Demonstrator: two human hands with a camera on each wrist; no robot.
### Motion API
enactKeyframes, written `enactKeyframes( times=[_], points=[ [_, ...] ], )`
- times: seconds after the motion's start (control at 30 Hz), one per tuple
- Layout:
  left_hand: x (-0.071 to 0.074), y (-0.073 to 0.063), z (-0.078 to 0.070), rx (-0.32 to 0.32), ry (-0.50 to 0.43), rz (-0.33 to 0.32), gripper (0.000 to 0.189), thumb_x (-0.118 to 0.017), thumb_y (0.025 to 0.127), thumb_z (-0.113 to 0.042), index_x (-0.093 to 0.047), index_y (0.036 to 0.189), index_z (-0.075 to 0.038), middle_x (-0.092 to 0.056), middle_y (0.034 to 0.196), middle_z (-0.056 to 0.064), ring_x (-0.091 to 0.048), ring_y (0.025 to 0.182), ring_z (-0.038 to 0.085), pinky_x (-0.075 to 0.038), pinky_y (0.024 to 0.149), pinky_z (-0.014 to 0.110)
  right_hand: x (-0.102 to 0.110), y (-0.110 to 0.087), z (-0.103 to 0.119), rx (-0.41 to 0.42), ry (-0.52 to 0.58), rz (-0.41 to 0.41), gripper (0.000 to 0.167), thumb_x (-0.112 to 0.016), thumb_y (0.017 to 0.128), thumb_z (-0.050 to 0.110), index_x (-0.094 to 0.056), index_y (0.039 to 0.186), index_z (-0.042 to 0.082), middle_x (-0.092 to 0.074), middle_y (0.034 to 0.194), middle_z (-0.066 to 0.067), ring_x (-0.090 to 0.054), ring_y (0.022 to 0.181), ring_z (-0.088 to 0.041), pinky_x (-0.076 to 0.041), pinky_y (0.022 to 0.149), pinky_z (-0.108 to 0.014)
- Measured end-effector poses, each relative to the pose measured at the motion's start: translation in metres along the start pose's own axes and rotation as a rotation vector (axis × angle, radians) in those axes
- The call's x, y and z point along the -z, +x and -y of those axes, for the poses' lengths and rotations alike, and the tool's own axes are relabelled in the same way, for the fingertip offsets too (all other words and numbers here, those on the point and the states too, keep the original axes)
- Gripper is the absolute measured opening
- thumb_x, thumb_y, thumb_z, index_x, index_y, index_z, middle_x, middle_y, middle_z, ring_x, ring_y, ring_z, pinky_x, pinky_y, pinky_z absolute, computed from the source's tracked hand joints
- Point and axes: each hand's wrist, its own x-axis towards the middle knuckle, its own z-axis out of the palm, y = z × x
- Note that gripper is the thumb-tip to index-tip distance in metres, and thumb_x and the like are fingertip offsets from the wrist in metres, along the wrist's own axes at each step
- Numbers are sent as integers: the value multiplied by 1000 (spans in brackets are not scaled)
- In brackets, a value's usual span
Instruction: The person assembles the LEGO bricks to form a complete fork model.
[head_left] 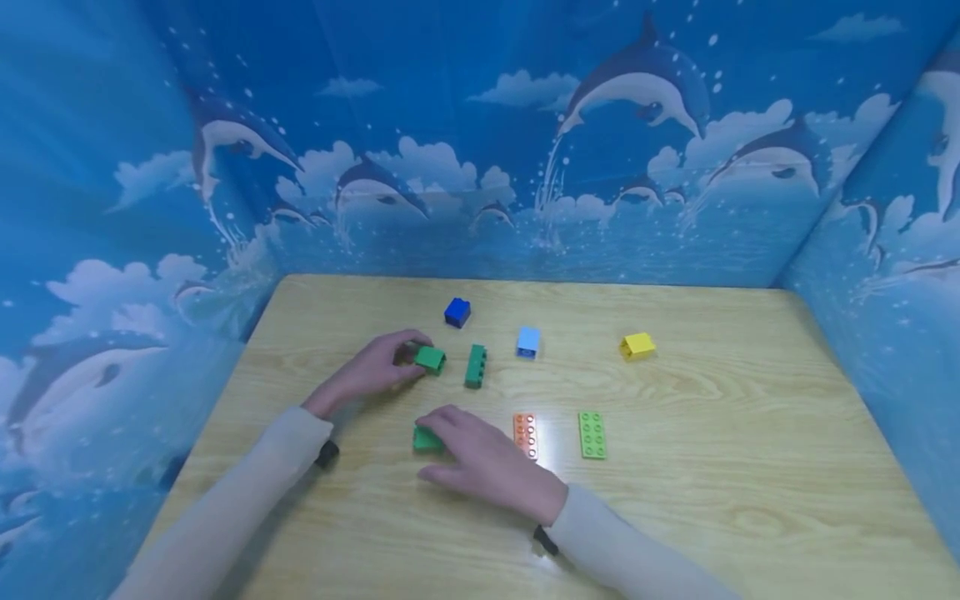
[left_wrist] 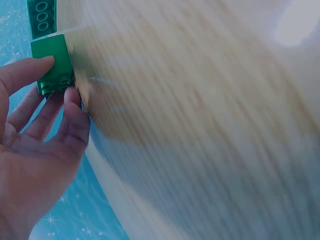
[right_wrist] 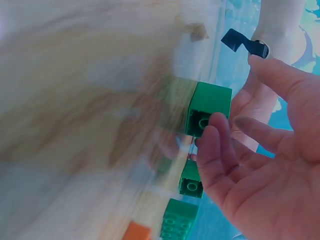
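My left hand (head_left: 375,367) pinches a small green toy building brick (head_left: 431,359). In the left wrist view its thumb lies on the brick's flat face, with fingers on the studded side. A longer green brick (head_left: 476,367) rests on its side just right of that hand. Nearer the front, my right hand (head_left: 487,462) reaches over another green brick (head_left: 427,439). In the right wrist view the fingertips overlap this brick (right_wrist: 212,100) at its hollow side, while the thumb stands apart from it. Whether those fingertips touch the brick, I cannot tell.
Behind the hands lie a dark blue brick (head_left: 457,312) and a light blue brick (head_left: 528,342). A yellow brick (head_left: 637,346) is farther right. An orange studded plate (head_left: 526,435) and a lime green one (head_left: 592,435) lie flat on the wooden table (head_left: 750,467). Dolphin-print curtains (head_left: 450,108) surround it.
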Motion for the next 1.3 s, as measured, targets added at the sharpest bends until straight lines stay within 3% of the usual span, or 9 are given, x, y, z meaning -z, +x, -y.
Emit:
enactKeyframes(
  times=[0.2, 0.43, 0.57, 0.77, 0.93, 1.17, 1.3],
  points=[
    [5, -7, -2, 14, 29, -9, 39, -76, 104, -15, -64, 141, -10, -69, 123, 5, -66, 105, 23, -57, 89, 45, -4, 11, 8, -27, -68, 32, 72, -77, 101, 48, -55, 158, 10, -61, 150, -7, -62, 131, -18, -53, 108, -34],
    [6, -18, -3, 13, 52, -64, 40, -76, 104, -13, -63, 142, -6, -66, 130, 10, -66, 114, 28, -57, 100, 51, -11, 18, 12, -56, -152, 62, 66, -84, 98, 35, -58, 153, 9, -64, 125, -7, -63, 97, -10, -56, 82, -21],
    [10, -24, -6, -1, 71, -88, 40, -76, 103, -10, -63, 141, -5, -63, 129, 12, -65, 115, 30, -57, 100, 52, -12, 20, 11, -68, -145, 70, 57, -81, 100, 29, -61, 148, 8, -64, 116, -4, -58, 89, -7, -53, 76, -19],
    [15, -30, -5, -31, 104, -78, 38, -75, 104, -10, -63, 139, -5, -65, 123, 9, -64, 102, 24, -57, 86, 45, -10, 23, 6, -79, -53, 102, 37, -78, 101, 27, -68, 132, 9, -57, 103, 4, -55, 81, -6, -51, 70, -19],
    [17, -36, -6, -75, 149, -57, 35, -76, 103, -7, -66, 136, -2, -63, 114, 8, -57, 87, 20, -52, 73, 39, -4, 21, 5, -91, 86, 74, 39, -76, 102, 27, -64, 133, 9, -56, 104, 6, -57, 82, -8, -53, 71, -22],
    [22, -41, -2, -87, 176, -13, 32, -76, 100, -4, -71, 132, -4, -64, 117, 7, -60, 95, 20, -55, 80, 40, 1, 23, 5, -72, 219, -24, 39, -78, 102, 27, -61, 133, 13, -61, 100, 8, -59, 78, -7, -55, 65, -24],
    [21, -42, 1, -92, 162, -12, 36, -77, 98, -1, -70, 133, 0, -65, 118, 9, -61, 96, 22, -56, 81, 41, 1, 27, 7, -47, 265, -78, 39, -80, 100, 24, -62, 132, 13, -67, 109, 5, -62, 74, -5, -57, 63, -24]
  ],
)
